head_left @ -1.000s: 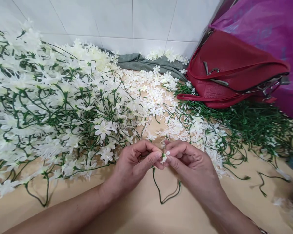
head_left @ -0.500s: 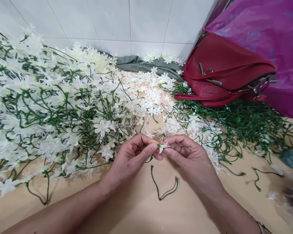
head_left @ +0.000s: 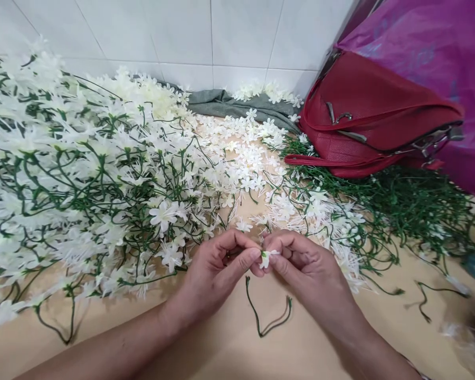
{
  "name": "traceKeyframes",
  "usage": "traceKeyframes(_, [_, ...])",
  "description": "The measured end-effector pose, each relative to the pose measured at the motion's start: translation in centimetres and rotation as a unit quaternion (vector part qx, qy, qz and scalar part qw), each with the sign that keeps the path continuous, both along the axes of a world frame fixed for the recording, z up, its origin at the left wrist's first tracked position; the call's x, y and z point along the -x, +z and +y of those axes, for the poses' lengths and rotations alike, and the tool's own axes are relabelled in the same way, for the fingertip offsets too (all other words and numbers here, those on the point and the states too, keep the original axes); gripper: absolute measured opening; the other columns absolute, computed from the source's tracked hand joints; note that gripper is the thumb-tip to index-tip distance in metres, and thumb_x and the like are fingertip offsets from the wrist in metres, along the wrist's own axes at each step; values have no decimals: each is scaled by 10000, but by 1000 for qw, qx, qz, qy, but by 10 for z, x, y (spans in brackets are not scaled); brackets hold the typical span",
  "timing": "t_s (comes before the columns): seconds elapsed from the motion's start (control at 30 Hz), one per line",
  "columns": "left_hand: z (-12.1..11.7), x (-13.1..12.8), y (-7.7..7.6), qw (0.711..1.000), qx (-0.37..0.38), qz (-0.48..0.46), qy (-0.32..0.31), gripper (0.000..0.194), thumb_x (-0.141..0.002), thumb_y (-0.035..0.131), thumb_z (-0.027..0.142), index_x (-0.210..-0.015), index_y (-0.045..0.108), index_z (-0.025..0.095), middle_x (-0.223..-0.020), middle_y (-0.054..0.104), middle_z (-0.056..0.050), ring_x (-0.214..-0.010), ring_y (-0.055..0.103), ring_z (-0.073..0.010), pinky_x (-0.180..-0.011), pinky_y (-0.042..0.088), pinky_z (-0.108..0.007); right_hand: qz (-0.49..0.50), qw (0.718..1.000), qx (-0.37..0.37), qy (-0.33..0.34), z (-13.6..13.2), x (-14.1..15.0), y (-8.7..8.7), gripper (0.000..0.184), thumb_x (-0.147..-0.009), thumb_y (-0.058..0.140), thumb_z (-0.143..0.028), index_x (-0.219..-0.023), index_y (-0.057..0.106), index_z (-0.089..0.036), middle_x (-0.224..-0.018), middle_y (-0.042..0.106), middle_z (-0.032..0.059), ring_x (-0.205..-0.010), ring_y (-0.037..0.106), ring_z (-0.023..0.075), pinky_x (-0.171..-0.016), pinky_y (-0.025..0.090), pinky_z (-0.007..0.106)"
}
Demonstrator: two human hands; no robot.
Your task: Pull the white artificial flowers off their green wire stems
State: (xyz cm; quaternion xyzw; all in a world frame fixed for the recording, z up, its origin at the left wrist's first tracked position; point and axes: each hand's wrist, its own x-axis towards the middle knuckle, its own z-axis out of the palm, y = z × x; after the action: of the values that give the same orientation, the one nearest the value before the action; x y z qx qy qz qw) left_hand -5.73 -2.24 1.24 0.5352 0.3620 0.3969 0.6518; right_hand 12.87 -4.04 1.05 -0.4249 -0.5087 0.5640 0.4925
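Observation:
My left hand and my right hand meet fingertip to fingertip over the tan surface. Between them they pinch a small white artificial flower. A thin green stem hangs from the pinch and loops down below the hands. Both hands have their fingers curled closed. Just beyond the hands lie loose white flower heads and white stamen pieces.
A big heap of finished white flowers on green stems fills the left. Bare green stems pile at the right, beside a red handbag and a purple plastic bag. A grey cloth lies against the tiled wall.
The hands have stayed together on the flower, with small finger shifts. The view has drifted slightly, so the hands sit a little lower than half a second ago.

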Motion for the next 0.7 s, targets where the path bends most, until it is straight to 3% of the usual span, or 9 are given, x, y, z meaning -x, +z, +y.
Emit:
traceKeyframes(0.37, [-1,-2,-2,1000,-12,12,1,223,-997,646,332,-877,686,148,-777,738,-36,-768,690,-132,-768,537,-253,2,1000,-6,-11,4,1,1,106,-927,729,-243,-835,680,-225,-762,657,-23,-700,654,102,-702,538,211])
traceKeyframes(0.47, [-2,-2,9,999,-43,19,15,211,-1008,634,329,-896,675,156,-776,730,-32,-765,689,-131,-756,549,-255,-3,1000,8,-25,6,-2,4,107,-882,782,-283,-860,694,-225,-793,672,-16,-710,654,109,-689,536,211])
traceKeyframes(0.53, [-2,3,23,993,-102,41,53,153,-1023,617,301,-959,673,174,-779,719,-13,-744,689,-117,-720,557,-237,-25,998,12,-54,6,-7,13,128,-872,794,-315,-902,702,-230,-816,688,-9,-729,650,114,-687,530,207])
traceKeyframes(0.6, [1,13,42,968,-201,74,127,90,-1036,592,232,-1073,669,204,-823,700,9,-749,691,-100,-705,577,-221,-67,994,10,-83,5,-14,27,142,-890,773,-354,-930,708,-234,-814,694,-4,-726,640,117,-682,523,203])
traceKeyframes(0.63, [3,20,52,941,-270,98,179,132,-1030,589,188,-1129,671,219,-874,693,10,-783,694,-98,-724,594,-222,-94,991,5,-91,4,-18,36,148,-902,756,-373,-934,711,-236,-807,692,-2,-719,635,119,-673,520,202])
traceKeyframes(0.7, [9,34,72,849,-392,166,312,326,-979,634,105,-1281,647,226,-1041,683,-16,-931,701,-122,-857,634,-279,-152,984,-13,-90,1,-29,52,162,-917,726,-398,-917,711,-237,-794,685,3,-721,634,131,-669,522,206])
